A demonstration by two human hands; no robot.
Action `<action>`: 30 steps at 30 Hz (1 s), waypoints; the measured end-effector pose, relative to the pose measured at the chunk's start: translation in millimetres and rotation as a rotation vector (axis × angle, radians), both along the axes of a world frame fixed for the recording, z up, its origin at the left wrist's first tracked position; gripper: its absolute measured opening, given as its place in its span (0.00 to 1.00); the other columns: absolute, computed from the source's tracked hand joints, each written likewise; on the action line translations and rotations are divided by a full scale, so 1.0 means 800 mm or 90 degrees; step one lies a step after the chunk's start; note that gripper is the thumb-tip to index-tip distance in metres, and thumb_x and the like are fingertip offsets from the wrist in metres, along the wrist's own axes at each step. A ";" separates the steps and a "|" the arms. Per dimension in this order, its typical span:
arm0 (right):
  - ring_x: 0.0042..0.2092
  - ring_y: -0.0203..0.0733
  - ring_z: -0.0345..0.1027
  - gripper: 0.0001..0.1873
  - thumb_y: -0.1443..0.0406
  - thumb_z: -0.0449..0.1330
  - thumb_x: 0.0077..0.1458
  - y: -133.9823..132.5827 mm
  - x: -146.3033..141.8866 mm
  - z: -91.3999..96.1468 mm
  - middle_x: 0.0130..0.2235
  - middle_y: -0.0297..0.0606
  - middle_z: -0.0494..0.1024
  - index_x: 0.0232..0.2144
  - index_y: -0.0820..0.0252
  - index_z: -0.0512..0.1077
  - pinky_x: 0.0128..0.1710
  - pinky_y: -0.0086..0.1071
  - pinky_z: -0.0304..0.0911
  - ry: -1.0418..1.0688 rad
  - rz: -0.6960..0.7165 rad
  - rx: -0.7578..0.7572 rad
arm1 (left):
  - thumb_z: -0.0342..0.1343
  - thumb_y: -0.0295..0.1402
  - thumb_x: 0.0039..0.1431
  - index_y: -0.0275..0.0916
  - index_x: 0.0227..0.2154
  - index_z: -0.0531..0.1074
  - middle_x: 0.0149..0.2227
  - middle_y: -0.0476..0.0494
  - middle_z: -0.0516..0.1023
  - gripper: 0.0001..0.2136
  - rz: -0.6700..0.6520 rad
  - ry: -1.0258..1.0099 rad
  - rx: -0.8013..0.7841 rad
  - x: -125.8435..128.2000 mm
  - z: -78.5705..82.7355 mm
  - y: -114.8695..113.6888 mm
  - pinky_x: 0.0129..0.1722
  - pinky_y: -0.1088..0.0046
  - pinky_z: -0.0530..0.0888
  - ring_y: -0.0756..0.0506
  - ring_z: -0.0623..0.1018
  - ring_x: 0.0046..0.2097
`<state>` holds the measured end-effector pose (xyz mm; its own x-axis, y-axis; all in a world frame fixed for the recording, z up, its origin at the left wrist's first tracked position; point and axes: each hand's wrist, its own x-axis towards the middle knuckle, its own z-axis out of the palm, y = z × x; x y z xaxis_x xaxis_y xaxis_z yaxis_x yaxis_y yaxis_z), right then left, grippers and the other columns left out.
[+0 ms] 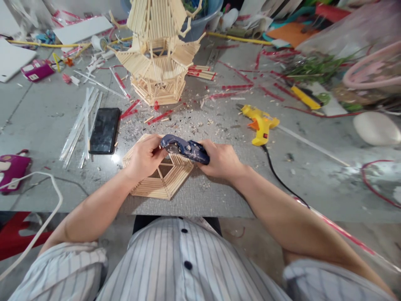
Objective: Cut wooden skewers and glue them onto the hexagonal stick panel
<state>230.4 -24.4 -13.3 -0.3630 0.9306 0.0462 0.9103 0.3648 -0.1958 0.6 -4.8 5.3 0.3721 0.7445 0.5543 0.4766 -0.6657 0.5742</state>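
Note:
My right hand [223,161] is wrapped round the handles of a dark blue hand cutter [191,150], its curved head pointing left. Pinched close to that head are the fingers of my left hand [147,155]; whatever lies between them is too hidden to make out. Beneath both hands, a polygonal frame of thin wooden sticks [153,190] lies flat near the table's front edge. Its far left side is partly covered by my left hand. Beyond it stands a tiered pagoda-like model [159,67] built from the same pale sticks.
A yellow hot glue gun [258,123] lies to the right, its black cord running to the front edge. Left are a black phone [104,130] and clear plastic strips [82,125]. Scraps and red strips litter the grey table [219,200]. A yellow box cutter [305,97] lies far right.

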 end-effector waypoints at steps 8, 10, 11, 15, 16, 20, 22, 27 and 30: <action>0.29 0.46 0.71 0.21 0.61 0.54 0.47 0.001 -0.001 0.000 0.30 0.43 0.78 0.44 0.63 0.68 0.27 0.32 0.53 -0.009 0.000 0.005 | 0.54 0.32 0.57 0.38 0.27 0.71 0.24 0.50 0.72 0.06 0.008 0.003 -0.025 -0.001 -0.001 0.001 0.28 0.75 0.68 0.51 0.71 0.27; 0.30 0.46 0.71 0.21 0.61 0.53 0.47 0.001 -0.001 0.001 0.30 0.43 0.78 0.44 0.64 0.69 0.27 0.32 0.53 -0.015 -0.002 -0.004 | 0.55 0.33 0.57 0.38 0.26 0.71 0.24 0.49 0.72 0.06 0.004 0.002 -0.025 -0.002 0.000 0.002 0.28 0.75 0.68 0.51 0.71 0.28; 0.30 0.46 0.71 0.22 0.61 0.53 0.48 0.001 -0.001 0.002 0.31 0.43 0.78 0.45 0.64 0.69 0.27 0.33 0.53 -0.017 -0.002 -0.009 | 0.55 0.33 0.58 0.38 0.26 0.71 0.24 0.49 0.72 0.07 0.002 0.002 -0.024 -0.002 0.001 0.002 0.28 0.75 0.68 0.51 0.72 0.28; 0.30 0.47 0.71 0.22 0.61 0.53 0.48 0.000 -0.002 0.003 0.30 0.44 0.78 0.45 0.65 0.69 0.27 0.33 0.53 -0.034 -0.009 -0.017 | 0.55 0.35 0.58 0.37 0.25 0.72 0.25 0.47 0.75 0.09 0.007 0.016 -0.029 -0.001 0.003 0.001 0.28 0.75 0.69 0.51 0.74 0.28; 0.29 0.47 0.70 0.21 0.60 0.53 0.48 0.000 -0.003 0.002 0.30 0.44 0.78 0.44 0.65 0.69 0.27 0.33 0.53 -0.041 -0.011 -0.019 | 0.55 0.36 0.58 0.37 0.24 0.72 0.25 0.47 0.75 0.11 0.011 0.021 -0.032 0.000 0.003 0.001 0.28 0.75 0.69 0.50 0.74 0.28; 0.30 0.48 0.71 0.20 0.60 0.53 0.49 0.001 -0.003 -0.002 0.29 0.43 0.78 0.43 0.64 0.69 0.27 0.34 0.55 -0.037 -0.023 -0.013 | 0.57 0.38 0.58 0.38 0.23 0.74 0.24 0.48 0.76 0.12 0.002 0.009 -0.048 0.002 0.003 0.000 0.27 0.75 0.69 0.51 0.74 0.27; 0.34 0.50 0.72 0.23 0.60 0.55 0.48 0.003 -0.002 -0.004 0.34 0.45 0.79 0.47 0.64 0.68 0.29 0.35 0.58 -0.004 -0.039 0.025 | 0.57 0.37 0.57 0.39 0.25 0.76 0.24 0.48 0.77 0.10 -0.009 0.002 -0.083 0.002 0.004 0.002 0.26 0.76 0.69 0.51 0.75 0.27; 0.43 0.55 0.72 0.29 0.55 0.56 0.53 0.013 0.005 -0.009 0.45 0.52 0.76 0.54 0.66 0.63 0.40 0.42 0.63 0.050 -0.092 0.101 | 0.60 0.34 0.53 0.39 0.23 0.77 0.24 0.49 0.79 0.07 0.003 0.073 -0.233 -0.002 0.004 0.008 0.23 0.76 0.68 0.51 0.74 0.24; 0.45 0.58 0.70 0.36 0.46 0.56 0.53 0.018 0.008 -0.013 0.46 0.53 0.76 0.55 0.65 0.63 0.43 0.46 0.63 0.052 -0.110 0.089 | 0.60 0.34 0.52 0.39 0.22 0.78 0.20 0.50 0.77 0.08 -0.024 0.153 -0.346 -0.005 0.003 0.010 0.19 0.77 0.64 0.52 0.72 0.21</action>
